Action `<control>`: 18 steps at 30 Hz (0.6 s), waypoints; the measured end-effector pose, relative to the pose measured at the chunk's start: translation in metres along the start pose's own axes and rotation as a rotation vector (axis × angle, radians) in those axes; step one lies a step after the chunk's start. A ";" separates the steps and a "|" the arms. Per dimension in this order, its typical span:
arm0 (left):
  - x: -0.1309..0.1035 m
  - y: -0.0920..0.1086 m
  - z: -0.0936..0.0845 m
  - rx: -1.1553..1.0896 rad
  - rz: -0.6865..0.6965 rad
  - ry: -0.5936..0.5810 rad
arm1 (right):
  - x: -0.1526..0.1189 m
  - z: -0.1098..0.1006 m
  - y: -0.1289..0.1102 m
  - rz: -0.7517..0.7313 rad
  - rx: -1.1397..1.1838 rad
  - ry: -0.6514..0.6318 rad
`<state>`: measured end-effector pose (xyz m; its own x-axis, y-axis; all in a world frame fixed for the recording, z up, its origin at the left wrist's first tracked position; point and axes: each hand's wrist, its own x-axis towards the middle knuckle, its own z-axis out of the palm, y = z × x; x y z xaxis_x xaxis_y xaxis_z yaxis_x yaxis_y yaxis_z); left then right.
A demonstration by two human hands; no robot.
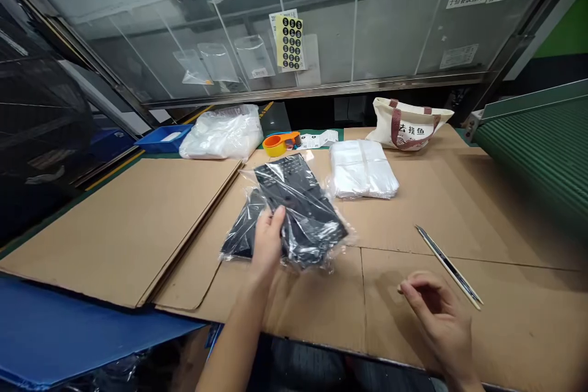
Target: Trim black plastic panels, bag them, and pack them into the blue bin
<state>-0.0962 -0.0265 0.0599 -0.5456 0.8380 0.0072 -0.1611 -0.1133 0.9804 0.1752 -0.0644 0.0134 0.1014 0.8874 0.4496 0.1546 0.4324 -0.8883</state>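
My left hand (267,237) is closed on the near left edge of a clear plastic bag with a flat black item (305,202) inside, thumb on top. This bag is tilted over a second bagged black item (245,226), which it partly covers. What the black items are I cannot make out. My right hand (436,318) hovers over the cardboard at the lower right, fingers curled and thumb tip against the index finger. Nothing shows between them. Just beyond it lies a thin tweezers-like tool (450,266), apart from the hand.
A stack of clear bags (364,168) lies behind the bagged items. An orange tape dispenser (281,143), a large plastic bag (225,133), a blue tray (163,138) and a cloth tote (408,125) line the back. Cardboard sheets (124,220) are stacked left; a green ribbed surface (546,141) stands right.
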 end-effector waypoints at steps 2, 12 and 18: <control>0.023 0.010 -0.023 0.040 0.037 0.013 | -0.002 0.000 0.004 0.073 -0.016 0.007; 0.106 0.035 -0.108 0.741 0.045 0.125 | -0.023 0.002 0.038 0.372 -0.032 -0.152; 0.110 0.019 -0.127 1.169 -0.028 0.092 | -0.021 0.003 0.037 0.342 -0.052 -0.196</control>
<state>-0.2641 -0.0046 0.0542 -0.6191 0.7852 0.0150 0.6532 0.5042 0.5649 0.1756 -0.0666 -0.0294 -0.0333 0.9946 0.0982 0.1946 0.1028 -0.9755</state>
